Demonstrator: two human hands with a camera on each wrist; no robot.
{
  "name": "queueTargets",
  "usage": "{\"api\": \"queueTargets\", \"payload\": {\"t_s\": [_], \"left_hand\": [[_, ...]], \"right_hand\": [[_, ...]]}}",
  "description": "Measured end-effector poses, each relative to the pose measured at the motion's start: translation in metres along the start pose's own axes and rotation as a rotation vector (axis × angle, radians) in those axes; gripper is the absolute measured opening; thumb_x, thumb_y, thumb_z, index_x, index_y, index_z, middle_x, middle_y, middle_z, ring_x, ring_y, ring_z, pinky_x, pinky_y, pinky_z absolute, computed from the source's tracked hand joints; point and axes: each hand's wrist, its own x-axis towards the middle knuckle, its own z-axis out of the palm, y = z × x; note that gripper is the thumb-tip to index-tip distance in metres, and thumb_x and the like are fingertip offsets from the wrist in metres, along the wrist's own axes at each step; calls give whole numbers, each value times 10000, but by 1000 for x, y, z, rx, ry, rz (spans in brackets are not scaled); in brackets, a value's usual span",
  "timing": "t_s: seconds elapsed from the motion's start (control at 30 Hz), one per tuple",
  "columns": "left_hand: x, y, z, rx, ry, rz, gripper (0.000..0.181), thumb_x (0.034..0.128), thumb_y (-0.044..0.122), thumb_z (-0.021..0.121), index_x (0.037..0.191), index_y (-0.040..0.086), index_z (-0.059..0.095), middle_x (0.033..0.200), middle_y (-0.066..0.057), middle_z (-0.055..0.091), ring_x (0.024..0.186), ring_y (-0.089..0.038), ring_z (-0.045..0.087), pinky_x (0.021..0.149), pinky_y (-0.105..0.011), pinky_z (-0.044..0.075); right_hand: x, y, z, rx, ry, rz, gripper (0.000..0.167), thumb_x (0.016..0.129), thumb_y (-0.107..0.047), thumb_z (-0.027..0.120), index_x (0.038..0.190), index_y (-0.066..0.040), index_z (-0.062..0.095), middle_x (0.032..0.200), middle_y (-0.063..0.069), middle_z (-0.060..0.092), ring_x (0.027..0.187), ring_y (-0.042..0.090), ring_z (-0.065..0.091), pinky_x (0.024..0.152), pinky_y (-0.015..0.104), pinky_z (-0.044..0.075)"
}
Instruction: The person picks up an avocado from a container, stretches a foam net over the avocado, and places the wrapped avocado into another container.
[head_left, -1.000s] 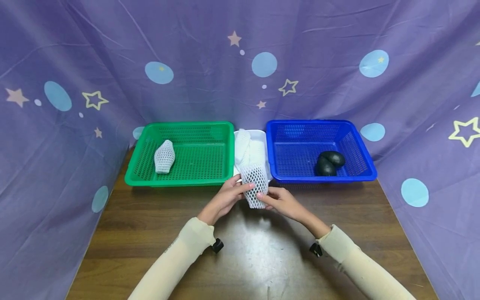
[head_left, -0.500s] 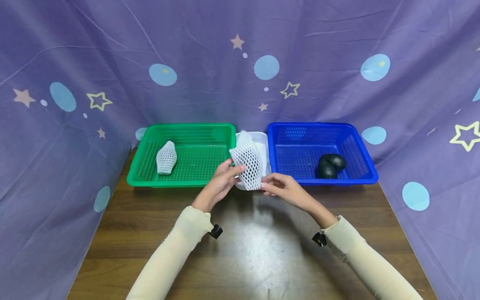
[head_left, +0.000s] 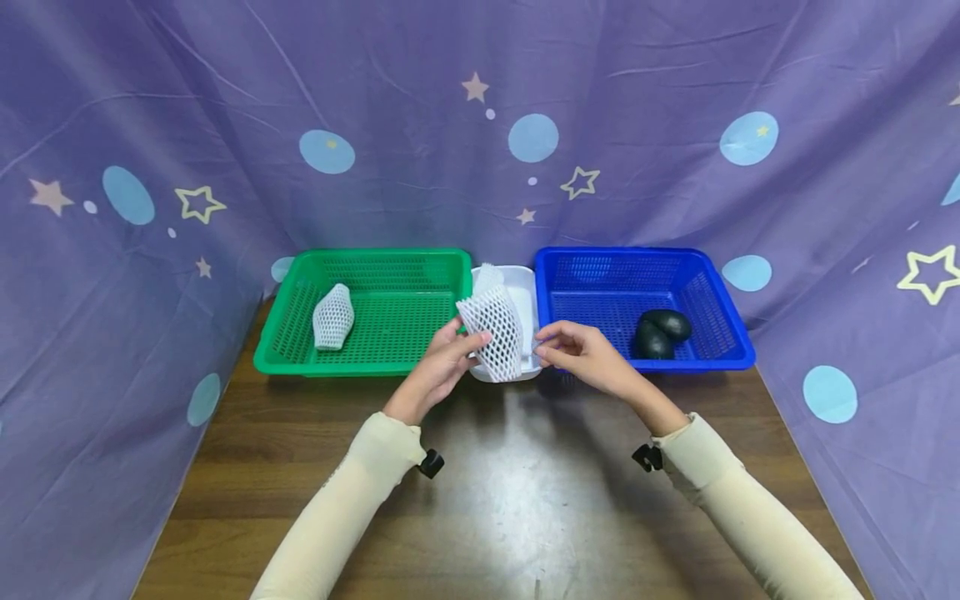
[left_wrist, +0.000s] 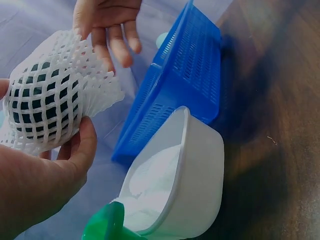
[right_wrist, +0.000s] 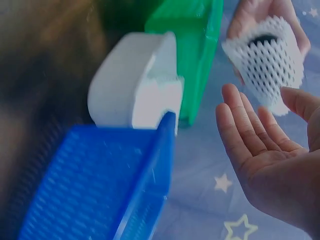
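Netted dark item held above white tub, fingers of left hand curled round it; right hand near tub's right edge, fingers loosely extended; left of tub, green basket with netted piece; right of tub, blue basket with dark ovals

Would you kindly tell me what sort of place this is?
Probably a staged tabletop workspace: a purple curtain hangs around a wood-grained table, and a white tub sits between a green basket and a blue basket.
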Motion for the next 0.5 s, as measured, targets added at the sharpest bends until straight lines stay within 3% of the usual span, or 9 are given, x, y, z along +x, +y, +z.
{"api": "queueTargets", "payload": {"t_s": [0.2,0.43,0.5], "left_hand": [[1,2,-6,34,38,4,696,938,60,615,1562,84,308,1403,-169,524,1139,-176,622,1012,-401,532],[4,9,-13,44,52,2,719,929,33,610,1569,96,289,1447,-203,494,1184,-209,606,1076,-443,496],[4,13,-15,52,54,11,730,920,26,618,1568,94,289,1440,-203,495,1190,-220,601,1057,-425,510]], "right_hand": [[8,-10,-29,-49,57,-28,260,979,-78,667,1211,36,636,1061,248,731,910,235,747,809,270,609],[17,-20,-67,-209,86,-19,271,994,-113,656,1231,18,636,1068,204,739,872,52,712,807,205,581],[18,-24,-77,-274,90,-11,278,996,-129,656,1241,3,640,1088,202,738,903,91,718,815,188,567]]}}
